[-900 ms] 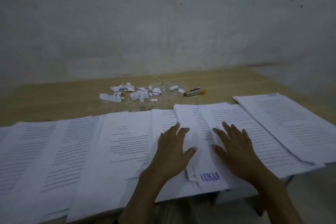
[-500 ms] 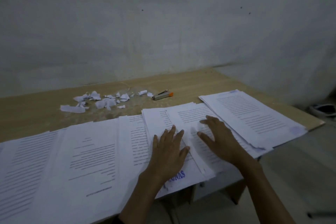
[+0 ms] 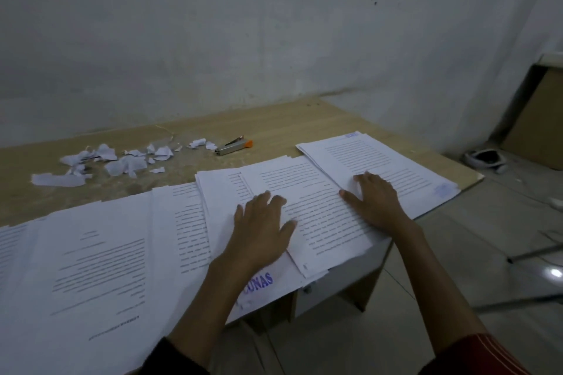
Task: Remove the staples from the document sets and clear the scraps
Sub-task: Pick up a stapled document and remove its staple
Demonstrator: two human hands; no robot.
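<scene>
Both bare hands lie flat and spread on the overlapping white printed document sets, gripping nothing.

The left hand (image 3: 259,228) presses a set stamped in blue near the table's front edge; the right hand (image 3: 376,201) lies just beside it on the white printed document sets (image 3: 320,207), fingers reaching onto the rightmost pile, long axes running away from the person; farther back on the pale wooden table (image 3: 289,128) lie the torn white paper scraps (image 3: 122,160) and a small silver stapler with an orange end (image 3: 234,148), well apart from both hands, the left seemingly nearer; staples are too small to make out; the leftmost sets are cut off.
</scene>
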